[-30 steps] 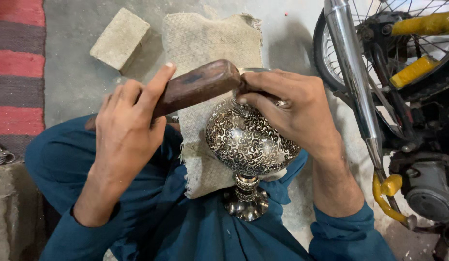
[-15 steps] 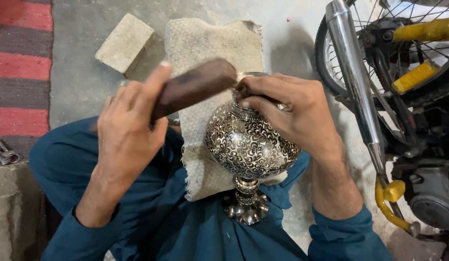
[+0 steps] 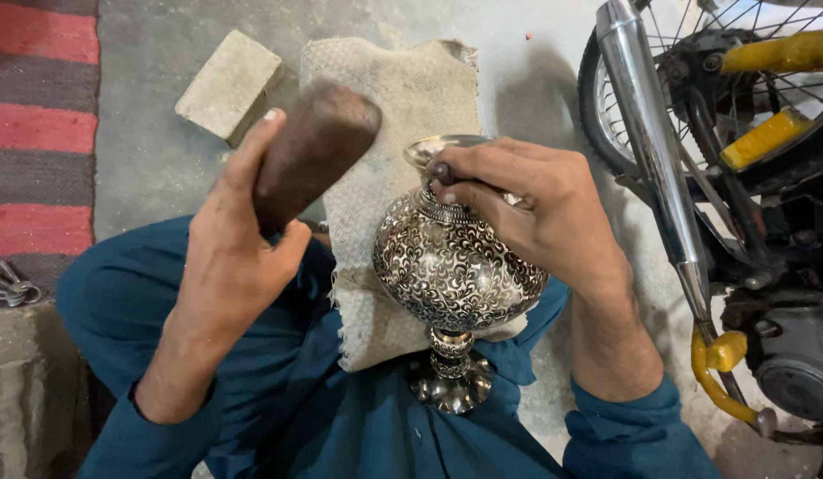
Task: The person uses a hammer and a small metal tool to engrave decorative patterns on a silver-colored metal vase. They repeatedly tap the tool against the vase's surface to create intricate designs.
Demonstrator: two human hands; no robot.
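Silver-toned metal, densely engraved with scrollwork: a footed vase (image 3: 456, 270) lying tilted across the person's lap, its flared foot (image 3: 451, 383) nearest the camera and its open mouth (image 3: 438, 149) pointing away, resting on a coarse beige woven cloth (image 3: 403, 115) spread over the teal-clad legs and the concrete floor (image 3: 154, 160). Right hand (image 3: 531, 208): wrapped over the vase's neck and shoulder, fingers curled, pinching a small dark tool (image 3: 441, 170) whose tip sits at the neck; the tool's full shape is hidden by the fingers. Left hand (image 3: 239, 248): closed around a dark brown wooden mallet (image 3: 309, 151), raised above the cloth, left of the vase and not touching it. Far left: a pale stone block (image 3: 227, 84) on the floor, just beside the cloth's edge. Left margin: red-and-grey striped rug (image 3: 35, 133), with a bunch of metal keys (image 3: 8, 286) near its near end. Right side: motorcycle (image 3: 748, 177) with chrome exhaust pipe (image 3: 651, 151), spoked wheel and yellow parts.
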